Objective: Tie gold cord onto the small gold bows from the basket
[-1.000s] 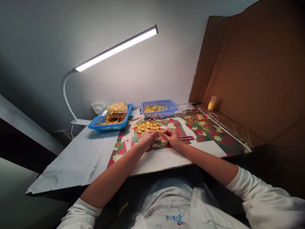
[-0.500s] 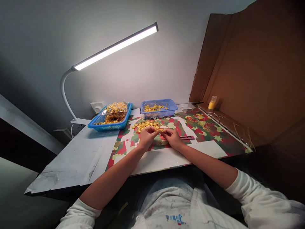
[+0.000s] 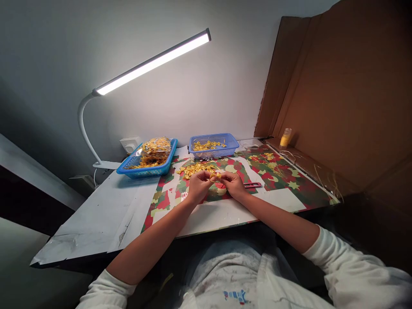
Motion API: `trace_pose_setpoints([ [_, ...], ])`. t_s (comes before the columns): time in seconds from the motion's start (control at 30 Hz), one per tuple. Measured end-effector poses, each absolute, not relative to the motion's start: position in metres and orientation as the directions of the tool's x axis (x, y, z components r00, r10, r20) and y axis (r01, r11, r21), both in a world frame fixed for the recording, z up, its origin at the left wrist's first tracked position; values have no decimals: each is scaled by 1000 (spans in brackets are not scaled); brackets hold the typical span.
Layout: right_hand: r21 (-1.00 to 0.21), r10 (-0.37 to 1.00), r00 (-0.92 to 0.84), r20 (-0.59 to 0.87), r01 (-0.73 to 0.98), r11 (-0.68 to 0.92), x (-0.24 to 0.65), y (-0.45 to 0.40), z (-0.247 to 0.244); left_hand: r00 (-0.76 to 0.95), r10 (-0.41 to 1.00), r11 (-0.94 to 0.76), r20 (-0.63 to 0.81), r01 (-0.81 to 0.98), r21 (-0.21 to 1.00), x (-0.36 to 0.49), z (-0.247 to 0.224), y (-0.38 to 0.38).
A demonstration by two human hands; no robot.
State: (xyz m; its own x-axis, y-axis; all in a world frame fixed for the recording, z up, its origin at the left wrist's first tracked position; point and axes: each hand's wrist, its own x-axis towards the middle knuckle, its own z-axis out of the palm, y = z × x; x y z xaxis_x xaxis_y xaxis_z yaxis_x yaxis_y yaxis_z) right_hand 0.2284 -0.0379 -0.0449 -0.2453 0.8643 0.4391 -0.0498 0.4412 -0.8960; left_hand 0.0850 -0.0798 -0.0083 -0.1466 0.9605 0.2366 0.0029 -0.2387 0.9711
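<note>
Between my fingertips is a small yellow ribbon bow (image 3: 215, 176), pinched from both sides above the table. My left hand (image 3: 200, 186) grips its left end, thumb and forefinger together. On the other side my right hand (image 3: 233, 183) closes on the right end. Just behind my left hand lies a pile of yellow ribbon bows (image 3: 195, 170) on the patterned sheet. A pink-handled tool (image 3: 252, 185) rests beside my right hand, partly hidden by it. The fine detail of the held piece is too small to make out.
At the back left, a blue basket (image 3: 146, 171) holds yellow pieces and a clear bag. A lavender basket (image 3: 214, 152) with yellow bows stands behind the pile. Yellow scraps (image 3: 270, 162) lie right. A lamp (image 3: 152, 64) overhangs, and cardboard (image 3: 337, 94) walls the right, near a yellow-filled bottle (image 3: 285, 137).
The yellow bow has turned between my fingers and shows more clearly, with a loop by my left fingertips. Both hands stay in nearly the same place; the view has shifted slightly.
</note>
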Motion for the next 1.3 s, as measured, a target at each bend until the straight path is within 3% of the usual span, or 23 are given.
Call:
trace_pose_setpoints([
  [0.1,-865,860,-180,477,75,496,230,-43,-40,-172,951,-251,258,62,966,83,-11,-78],
  [0.2,-751,782,-81,618,234,617,233,-52,-33,-245,938,-224,246,114,968,81,-12,-75],
  [0.33,-571,625,-254,739,258,780,232,-61,-27,-294,931,-196,217,98,976,78,-13,-71],
  [0.43,-520,599,-267,755,314,795,229,-60,-29,-287,926,-224,246,106,969,78,-13,-70],
  [0.7,-521,673,-224,705,481,705,227,-50,-35,-239,893,-323,382,251,912,80,-13,-71],
  [0.87,-528,685,-232,690,485,697,227,-48,-34,-229,857,-373,462,344,862,77,-17,-68],
  [1.17,-565,662,-223,716,372,737,227,-47,-31,-189,966,-146,178,174,974,80,-13,-69],
  [1.3,-576,663,-219,716,351,738,226,-44,-32,-215,967,-110,138,138,984,81,-10,-71],
])
